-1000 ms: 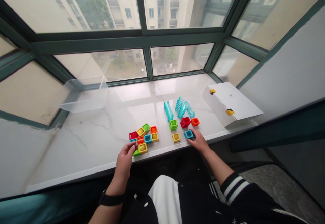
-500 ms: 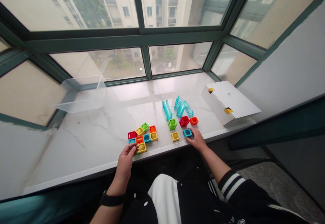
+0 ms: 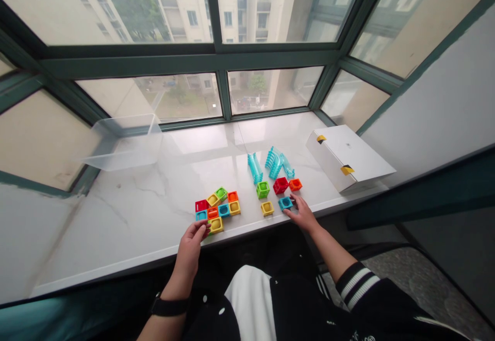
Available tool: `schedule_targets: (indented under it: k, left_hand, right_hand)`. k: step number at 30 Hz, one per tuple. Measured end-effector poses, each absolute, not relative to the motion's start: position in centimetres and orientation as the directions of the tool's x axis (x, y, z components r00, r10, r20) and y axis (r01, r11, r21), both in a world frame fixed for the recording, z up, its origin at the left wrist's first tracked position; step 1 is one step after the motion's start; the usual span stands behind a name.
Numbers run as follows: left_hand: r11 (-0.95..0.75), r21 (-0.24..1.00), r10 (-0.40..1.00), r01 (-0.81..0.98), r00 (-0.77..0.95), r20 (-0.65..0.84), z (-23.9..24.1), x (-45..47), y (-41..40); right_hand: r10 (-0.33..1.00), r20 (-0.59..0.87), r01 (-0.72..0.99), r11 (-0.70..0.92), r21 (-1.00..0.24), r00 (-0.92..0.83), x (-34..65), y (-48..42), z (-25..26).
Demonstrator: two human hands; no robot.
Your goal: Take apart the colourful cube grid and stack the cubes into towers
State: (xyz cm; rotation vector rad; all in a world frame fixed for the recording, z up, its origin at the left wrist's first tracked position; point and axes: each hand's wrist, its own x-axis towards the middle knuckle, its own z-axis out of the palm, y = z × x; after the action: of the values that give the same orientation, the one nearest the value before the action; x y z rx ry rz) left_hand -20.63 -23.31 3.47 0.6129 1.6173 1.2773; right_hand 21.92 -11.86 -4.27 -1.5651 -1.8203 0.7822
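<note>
My left hand [image 3: 190,248] rests at the sill's front edge, fingers curled onto a small green block that is mostly hidden, at the near corner of a cluster of coloured hollow blocks [image 3: 218,208]. A yellow block [image 3: 216,224] sits right beside those fingertips. My right hand [image 3: 303,214] pinches a blue block [image 3: 285,203] on the sill. A loose yellow block [image 3: 266,208] lies just left of it, with a green block [image 3: 263,189], a red block [image 3: 280,184] and an orange block [image 3: 295,184] behind.
Turquoise ribbed track pieces [image 3: 270,163] lie behind the loose blocks. A white cardboard box [image 3: 348,158] stands at the right on the marble sill [image 3: 135,212]. A clear plastic bin [image 3: 124,142] sits at the back left by the window.
Both hands stay almost where they were. My left fingers have closed a little further over the green block, hiding it.
</note>
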Motion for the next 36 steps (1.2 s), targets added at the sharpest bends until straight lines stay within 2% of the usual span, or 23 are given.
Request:
schedule_targets:
  k: [5, 12, 22, 27, 36]
  left_hand:
    - [0.312, 0.929, 0.829, -0.197, -0.421, -0.367, 2.7, -20.9, -23.3]
    - [0.321, 0.927, 0.829, -0.193, -0.417, -0.373, 2.8, -20.5, -23.1]
    - [0.317, 0.937, 0.834, -0.147, -0.427, -0.349, 2.8, -21.3, -23.3]
    - [0.316, 0.933, 0.828, -0.173, -0.43, -0.36, 2.8, -21.4, -23.2]
    - [0.326, 0.926, 0.823, -0.188, -0.426, -0.376, 2.2, -21.4, -23.0]
  right_hand:
    - [0.989, 0.145, 0.639, 0.1, -0.763, 0.019, 21.7, -11.8, -1.9]
    - [0.973, 0.227, 0.8, 0.101, -0.591, 0.045, 18.7, -9.1, 0.4]
    - [0.993, 0.057, 0.938, -0.078, -0.337, 0.103, 15.6, -5.4, -0.1]
    - [0.995, 0.074, 0.957, -0.044, -0.285, 0.068, 15.3, -4.7, -0.3]
    - [0.996, -0.017, 0.97, -0.088, -0.229, 0.086, 14.2, -5.0, 1.3]
